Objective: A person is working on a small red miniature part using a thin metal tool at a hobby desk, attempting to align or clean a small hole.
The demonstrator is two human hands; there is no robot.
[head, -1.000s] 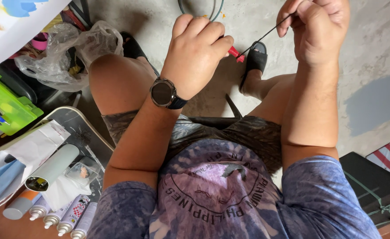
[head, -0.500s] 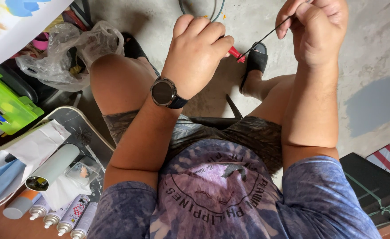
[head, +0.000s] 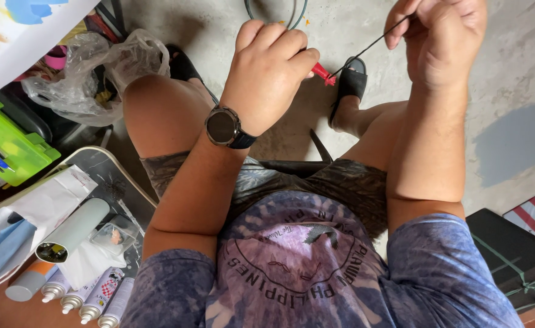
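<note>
I sit looking down over my knees at a concrete floor. My left hand (head: 267, 70), with a dark round watch (head: 224, 127) at its wrist, is closed around a small tool with a red tip (head: 323, 74) that pokes out past the thumb. A thin black wire (head: 368, 47) runs from that red tip up to my right hand (head: 440, 36), whose fingertips pinch its upper end. Both hands are held above my legs, and most of the tool is hidden inside the left fist.
At lower left a tray (head: 106, 167) holds a grey cylinder (head: 73, 229), white paper and several spray cans (head: 100, 294). A clear plastic bag (head: 94, 67) and a green box (head: 12, 143) lie to the left. A dark box (head: 510, 249) sits at lower right. A black sandal (head: 349, 85) is on my foot.
</note>
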